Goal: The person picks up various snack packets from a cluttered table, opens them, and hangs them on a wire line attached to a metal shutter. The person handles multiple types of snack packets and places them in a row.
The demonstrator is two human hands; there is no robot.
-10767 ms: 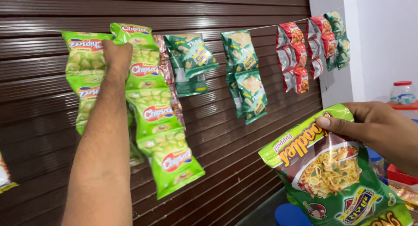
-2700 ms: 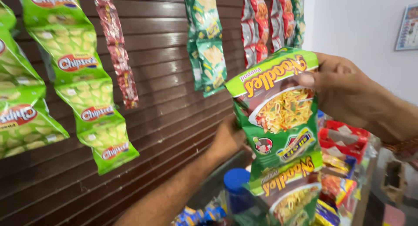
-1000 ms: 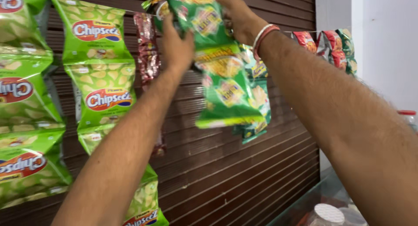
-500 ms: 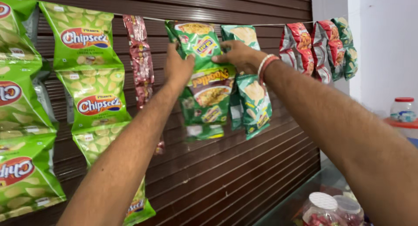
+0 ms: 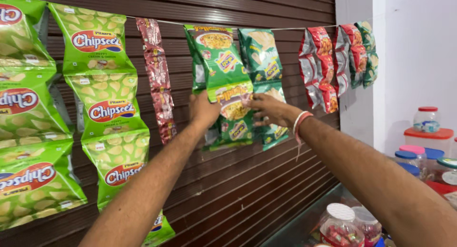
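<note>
Two bare hands are raised to a strip of green noodle packets [image 5: 227, 85] that is hung from a thin line [image 5: 290, 28] stretched across a brown ribbed shutter [image 5: 247, 190]. The strip is seen just left of the frame's centre, its top packet caught on the line at about 12 o'clock and its lower packets hanging toward 6 o'clock, so that each face is shown outward. The left hand [image 5: 203, 111] is set at 9 o'clock of the second packet, its fingers curled loosely round the packet's left edge; the grip appears partly closed, though the fingertips are hidden behind the foil. The right hand [image 5: 269, 110], marked by a red and white thread at the wrist, is laid at 3 o'clock of the same packet with the fingers nearly flat and spread, touching the front rather than clasping it. By this two-sided hold the strip is presumably steadied and squared against the shutter. A darker green packet strip [image 5: 264, 80] is hung just beside it at 3 o'clock, partly overlapped. A narrow red sachet strip [image 5: 159, 80] is hung at 9 o'clock, and beyond it broad light-green chip packets [image 5: 107, 109] are ranged in columns. Red and green packets [image 5: 335, 61] are bunched at 2 o'clock near a white wall. Lidded plastic jars [image 5: 426, 120] are stood at 4 o'clock, below and well apart from the hands.
</note>
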